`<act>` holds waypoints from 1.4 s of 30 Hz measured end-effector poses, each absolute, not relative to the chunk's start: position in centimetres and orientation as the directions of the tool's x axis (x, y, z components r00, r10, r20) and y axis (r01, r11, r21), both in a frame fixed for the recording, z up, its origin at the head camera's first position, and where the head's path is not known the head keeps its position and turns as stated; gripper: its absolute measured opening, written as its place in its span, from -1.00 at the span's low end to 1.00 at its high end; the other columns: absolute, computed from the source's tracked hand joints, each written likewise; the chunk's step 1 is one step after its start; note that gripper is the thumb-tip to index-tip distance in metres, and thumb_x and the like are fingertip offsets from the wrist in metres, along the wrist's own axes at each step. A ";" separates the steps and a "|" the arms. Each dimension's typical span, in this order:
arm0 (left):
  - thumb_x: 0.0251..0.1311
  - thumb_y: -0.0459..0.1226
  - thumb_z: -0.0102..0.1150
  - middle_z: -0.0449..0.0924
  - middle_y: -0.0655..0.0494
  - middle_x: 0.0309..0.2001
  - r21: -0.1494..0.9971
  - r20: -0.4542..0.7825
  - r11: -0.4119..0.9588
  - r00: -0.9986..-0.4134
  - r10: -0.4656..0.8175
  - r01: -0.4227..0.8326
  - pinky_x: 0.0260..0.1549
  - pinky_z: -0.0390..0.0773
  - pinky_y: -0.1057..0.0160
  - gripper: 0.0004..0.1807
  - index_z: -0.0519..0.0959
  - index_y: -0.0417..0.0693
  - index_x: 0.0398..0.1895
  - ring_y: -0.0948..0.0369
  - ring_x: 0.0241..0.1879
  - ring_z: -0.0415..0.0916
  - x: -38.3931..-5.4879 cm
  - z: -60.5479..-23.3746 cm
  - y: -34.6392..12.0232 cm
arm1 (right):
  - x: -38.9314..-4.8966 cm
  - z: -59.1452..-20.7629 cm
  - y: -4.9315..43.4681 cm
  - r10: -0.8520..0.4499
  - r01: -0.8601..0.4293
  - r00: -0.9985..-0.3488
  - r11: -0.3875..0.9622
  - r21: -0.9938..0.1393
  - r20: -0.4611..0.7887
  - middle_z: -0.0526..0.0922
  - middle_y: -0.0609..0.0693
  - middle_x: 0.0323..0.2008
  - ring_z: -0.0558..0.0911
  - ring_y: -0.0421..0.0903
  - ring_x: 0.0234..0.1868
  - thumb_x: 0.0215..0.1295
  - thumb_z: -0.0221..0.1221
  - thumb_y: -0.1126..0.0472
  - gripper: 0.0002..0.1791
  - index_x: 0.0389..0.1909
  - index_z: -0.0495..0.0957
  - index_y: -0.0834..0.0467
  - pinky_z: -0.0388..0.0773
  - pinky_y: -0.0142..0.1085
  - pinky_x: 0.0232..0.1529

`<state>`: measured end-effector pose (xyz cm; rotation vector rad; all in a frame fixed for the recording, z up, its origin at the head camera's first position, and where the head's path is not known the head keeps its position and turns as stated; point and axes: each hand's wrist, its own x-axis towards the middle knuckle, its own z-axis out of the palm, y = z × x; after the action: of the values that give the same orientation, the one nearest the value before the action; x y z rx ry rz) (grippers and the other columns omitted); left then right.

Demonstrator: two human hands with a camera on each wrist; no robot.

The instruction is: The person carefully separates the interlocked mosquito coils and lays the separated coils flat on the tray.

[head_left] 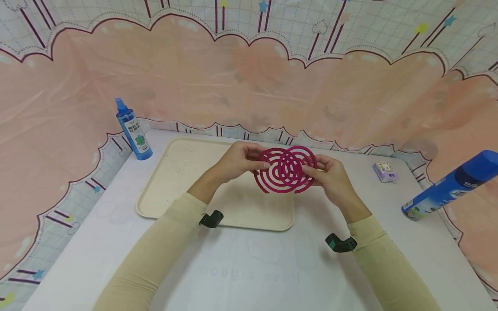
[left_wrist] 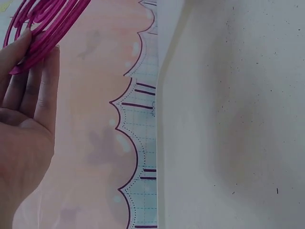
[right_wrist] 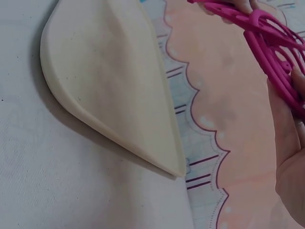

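A pair of magenta spiral mosquito coils, overlapping each other, is held up over the right side of the cream tray. My left hand pinches the left edge of the coils between thumb and fingers. On the opposite edge, my right hand grips them the same way, thumb facing me. The left wrist view has the coils at its top left, above the left palm. In the right wrist view they appear tilted at the top right, with fingers of both hands on them.
A blue spray bottle stands at the back left of the white table. To the right are a small purple-and-white box and a tall blue aerosol can. Dark specks lie on the tray. A patterned peach cloth hangs behind.
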<state>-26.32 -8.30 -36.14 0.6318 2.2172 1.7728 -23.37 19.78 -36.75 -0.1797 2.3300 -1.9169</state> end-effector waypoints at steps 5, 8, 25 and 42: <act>0.23 -0.33 0.40 0.75 -0.21 -0.01 0.970 0.065 0.182 -0.891 0.450 0.163 -0.15 0.80 -0.01 -0.57 0.64 -0.20 0.17 0.10 -0.24 0.78 -26.5 -36.0 -8.3 | -23.4 -36.6 19.7 -0.138 -0.030 -0.990 0.201 -0.979 0.002 0.76 -0.39 -0.24 0.79 -0.35 -0.23 0.40 0.28 0.15 -0.43 0.28 0.42 0.38 0.75 -0.41 -0.17; 0.22 -0.33 0.41 0.75 -0.21 -0.01 0.973 0.044 0.186 -0.898 0.437 0.138 -0.15 0.79 -0.02 -0.57 0.63 -0.20 0.17 0.08 -0.23 0.78 -26.4 -35.9 -8.3 | -23.4 -36.6 19.6 -0.119 -0.022 -0.993 0.205 -0.978 -0.003 0.75 -0.38 -0.24 0.79 -0.35 -0.22 0.39 0.29 0.13 -0.42 0.29 0.43 0.37 0.75 -0.40 -0.17; 0.22 -0.34 0.40 0.72 -0.26 0.06 0.992 0.006 0.118 -0.965 0.262 0.038 -0.19 0.80 0.17 -0.56 0.61 -0.20 0.18 0.16 -0.22 0.79 -26.9 -36.5 -10.2 | -23.4 -36.8 22.3 0.004 0.051 -0.999 -0.205 -0.977 -0.053 0.77 -0.23 -0.08 0.81 -0.28 -0.15 0.29 0.36 0.13 -0.57 0.13 0.48 0.03 0.75 -0.38 -0.17; 0.17 -0.42 0.41 0.79 -0.09 -0.01 0.961 0.157 0.186 -0.955 0.251 0.206 0.32 0.57 0.05 -0.83 0.76 -0.22 -0.16 0.11 0.12 0.68 -27.1 -36.6 -10.4 | -23.4 -37.3 21.9 0.009 0.094 -0.995 -0.159 -0.983 -0.097 0.75 -0.24 -0.04 0.80 -0.29 -0.14 0.27 0.38 0.06 -0.37 0.30 0.42 0.13 0.75 -0.38 -0.16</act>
<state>-27.05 -10.36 -36.62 0.4615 2.3915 1.9266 -23.38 21.88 -37.26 0.1226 2.0002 -2.3461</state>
